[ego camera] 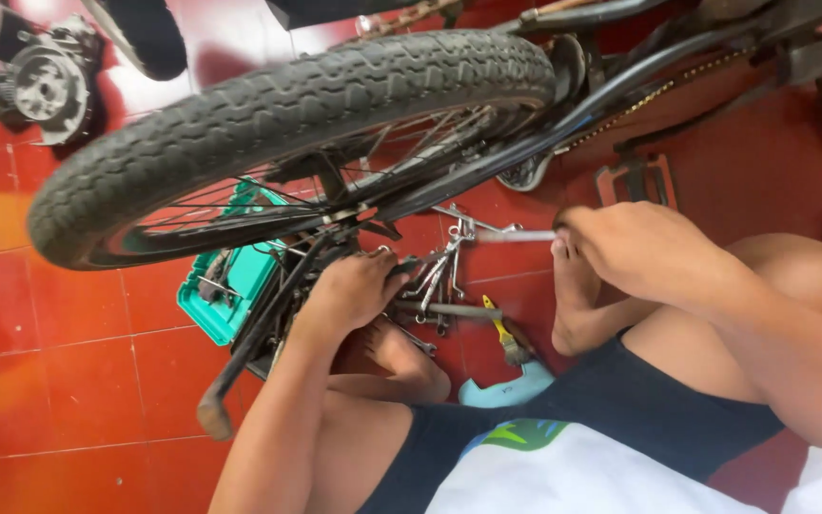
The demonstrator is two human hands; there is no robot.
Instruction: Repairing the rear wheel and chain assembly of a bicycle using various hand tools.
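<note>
- On the red tiled floor [68, 381], a bicycle lies with its wheel [268, 124] raised toward the camera; the tyre is black rubber with a blocky, ribbed tread, and thin metal spokes [240, 205] radiate behind it.
- Left hand [359, 286]: placed at the wheel's hub area, beside the black frame tubes [487, 167]. Fingers are curled narrow around a small metal part there; what exactly they grip cannot be told.
- Right hand [635, 247]: closed in a fist around the handle of a slim, bright steel tool [516, 235]. The shaft runs level toward the hub and ends just short of the left hand.
- Loose tools [440, 276]: a scatter of polished steel wrenches lies on the floor below the hub, between the two hands. Their exact count cannot be told, as they overlap.
- One brush with a yellow handle [501, 333] lies near the person's bare foot [573, 305].
- One teal plastic tray [230, 286], rectangular with moulded compartments, sits behind the spokes, near the left hand.
- One drive chain [635, 100] runs along the frame at upper right.
- One grey metal machine part [45, 86], round and finned, rests at upper left, well apart from the wheel.
- Surface: glossy square tiles with pale grout lines; light reflects at the top.
- Person: seated on the floor, knees bent, wearing dark shorts [639, 400].
</note>
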